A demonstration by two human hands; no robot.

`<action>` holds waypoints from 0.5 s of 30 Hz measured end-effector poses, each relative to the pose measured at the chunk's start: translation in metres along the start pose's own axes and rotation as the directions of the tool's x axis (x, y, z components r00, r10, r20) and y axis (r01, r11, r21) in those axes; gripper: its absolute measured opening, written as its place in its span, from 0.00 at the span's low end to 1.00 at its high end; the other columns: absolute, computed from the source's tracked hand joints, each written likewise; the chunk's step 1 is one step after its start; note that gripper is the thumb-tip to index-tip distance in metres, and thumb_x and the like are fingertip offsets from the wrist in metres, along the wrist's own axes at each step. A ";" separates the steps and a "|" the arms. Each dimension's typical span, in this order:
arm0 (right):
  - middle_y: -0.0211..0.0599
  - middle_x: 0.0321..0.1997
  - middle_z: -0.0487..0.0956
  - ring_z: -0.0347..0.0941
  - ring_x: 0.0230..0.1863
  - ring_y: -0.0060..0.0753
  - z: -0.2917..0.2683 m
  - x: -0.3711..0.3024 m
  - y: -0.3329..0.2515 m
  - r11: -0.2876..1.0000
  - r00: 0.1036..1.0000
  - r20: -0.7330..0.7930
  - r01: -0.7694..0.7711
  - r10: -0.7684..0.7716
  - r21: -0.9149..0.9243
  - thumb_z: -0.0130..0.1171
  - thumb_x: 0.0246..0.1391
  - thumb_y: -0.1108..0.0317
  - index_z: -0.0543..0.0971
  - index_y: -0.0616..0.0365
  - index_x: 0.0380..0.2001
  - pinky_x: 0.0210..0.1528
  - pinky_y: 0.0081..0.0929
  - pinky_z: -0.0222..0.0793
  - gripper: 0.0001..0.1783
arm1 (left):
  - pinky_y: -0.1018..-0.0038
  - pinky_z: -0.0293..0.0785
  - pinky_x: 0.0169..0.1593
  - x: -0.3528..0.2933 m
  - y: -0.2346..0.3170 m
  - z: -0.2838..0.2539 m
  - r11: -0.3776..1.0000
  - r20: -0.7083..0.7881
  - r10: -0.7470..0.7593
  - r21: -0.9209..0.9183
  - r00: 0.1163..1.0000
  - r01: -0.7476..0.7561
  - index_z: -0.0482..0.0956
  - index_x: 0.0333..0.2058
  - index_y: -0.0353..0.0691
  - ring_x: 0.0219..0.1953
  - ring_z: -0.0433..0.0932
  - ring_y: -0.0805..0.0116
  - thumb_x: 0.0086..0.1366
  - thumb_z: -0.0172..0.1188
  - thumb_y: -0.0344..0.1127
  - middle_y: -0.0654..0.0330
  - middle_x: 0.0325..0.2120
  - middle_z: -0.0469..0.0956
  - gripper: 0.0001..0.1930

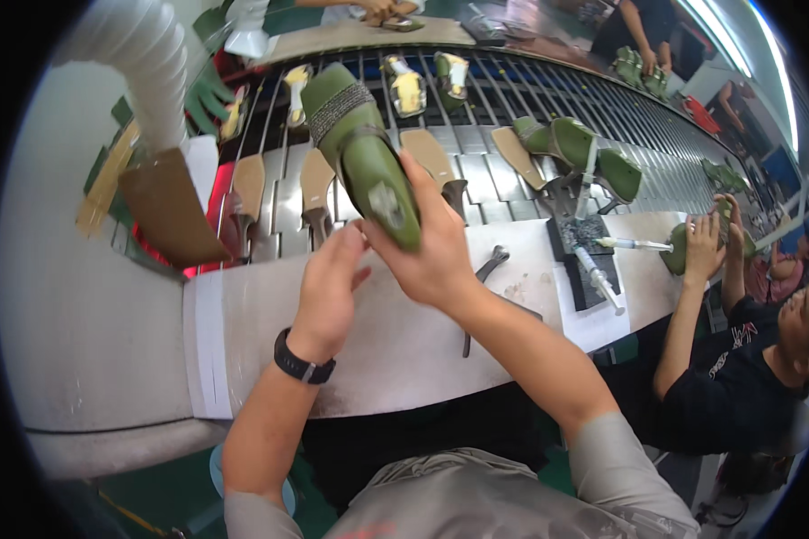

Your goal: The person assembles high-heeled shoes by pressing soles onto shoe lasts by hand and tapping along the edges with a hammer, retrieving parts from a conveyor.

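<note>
my right hand is closed on the green shoe, gripping it by its lower end. the shoe is held up at a tilt above the near edge of the slatted metal conveyor, its upper end leaning away and to the left. i see a dark glittery band across its upper part and a pale patch near the end i grip. my left hand, with a black watch on the wrist, is just beside that lower end, fingers loosely bent; i cannot tell whether they touch the shoe or pinch anything.

below both hands i have the pale worktable. a dark tool lies on it, to the right of my right hand. further right, a black block sits on a white sheet, with syringes at it.

behind the shoe, tan soles with dark heels lie along the conveyor, and more green shoes are grouped to the right. at the left a white hose hangs over a brown board. on my right, a co-worker's hands are at another green shoe.
</note>
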State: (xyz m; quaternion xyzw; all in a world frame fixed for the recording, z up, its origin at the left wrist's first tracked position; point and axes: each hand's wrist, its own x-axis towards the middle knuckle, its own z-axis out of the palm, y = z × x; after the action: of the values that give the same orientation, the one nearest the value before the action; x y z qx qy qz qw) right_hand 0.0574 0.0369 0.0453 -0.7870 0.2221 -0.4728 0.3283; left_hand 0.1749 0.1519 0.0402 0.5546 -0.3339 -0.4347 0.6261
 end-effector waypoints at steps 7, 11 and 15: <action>0.64 0.51 0.84 0.80 0.56 0.63 0.010 0.080 0.082 0.899 0.873 0.294 -0.292 0.390 -0.326 0.64 0.59 0.43 0.80 0.63 0.59 0.59 0.51 0.75 0.36 | 0.64 0.82 0.47 0.015 -0.054 0.010 0.654 0.374 0.352 0.557 0.858 -0.511 0.82 0.51 0.33 0.43 0.86 0.58 0.65 0.71 0.37 0.52 0.40 0.87 0.19; 0.61 0.53 0.85 0.81 0.57 0.61 -0.045 0.128 0.112 0.849 0.871 0.213 -0.331 0.443 -0.411 0.62 0.60 0.44 0.83 0.64 0.54 0.61 0.49 0.75 0.33 | 0.64 0.82 0.46 0.019 -0.058 0.006 0.577 0.393 0.420 0.580 0.818 -0.574 0.83 0.46 0.36 0.42 0.85 0.54 0.61 0.73 0.36 0.53 0.38 0.85 0.17; 0.56 0.53 0.86 0.84 0.55 0.55 -0.116 0.138 0.154 0.188 0.629 0.202 0.090 0.750 -0.978 0.67 0.53 0.64 0.84 0.62 0.49 0.55 0.47 0.81 0.21 | 0.63 0.81 0.45 0.020 -0.056 -0.003 0.633 0.378 0.393 0.550 0.838 -0.545 0.84 0.46 0.36 0.40 0.84 0.54 0.61 0.73 0.36 0.53 0.38 0.85 0.17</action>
State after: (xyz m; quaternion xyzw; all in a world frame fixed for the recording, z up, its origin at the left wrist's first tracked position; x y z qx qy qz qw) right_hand 0.0109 -0.1949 0.0551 -0.8463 0.5036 0.1676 -0.0462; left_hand 0.1759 0.1348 -0.0168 0.5739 -0.6619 -0.1745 0.4494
